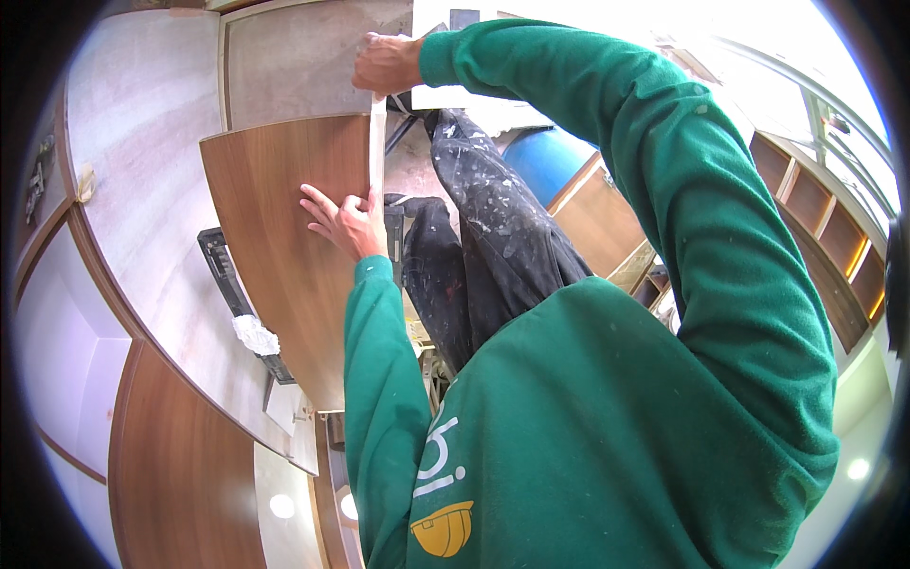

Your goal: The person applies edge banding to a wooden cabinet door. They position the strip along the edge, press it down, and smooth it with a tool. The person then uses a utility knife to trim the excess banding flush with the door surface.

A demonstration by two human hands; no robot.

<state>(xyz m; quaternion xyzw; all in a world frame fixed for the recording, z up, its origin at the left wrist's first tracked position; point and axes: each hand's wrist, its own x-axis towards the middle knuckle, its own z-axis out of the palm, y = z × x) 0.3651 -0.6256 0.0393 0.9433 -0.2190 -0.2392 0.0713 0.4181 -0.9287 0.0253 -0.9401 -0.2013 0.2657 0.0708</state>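
A wood-grain panel stands left of my legs, with a narrow white strip running along its right edge. My left hand rests at that edge: several fingers are spread over the panel's face, while the thumb and a bent finger touch beside the strip. Farther away, my right hand is closed in a fist at the strip's far end, beyond the panel's far edge. The fingers hide exactly how they grip it.
Beneath the panel is a pale board surface, with a black bar-like support and a crumpled white wad on it. Past my legs lie a blue rounded object and a brown board. Shelving stands at the right.
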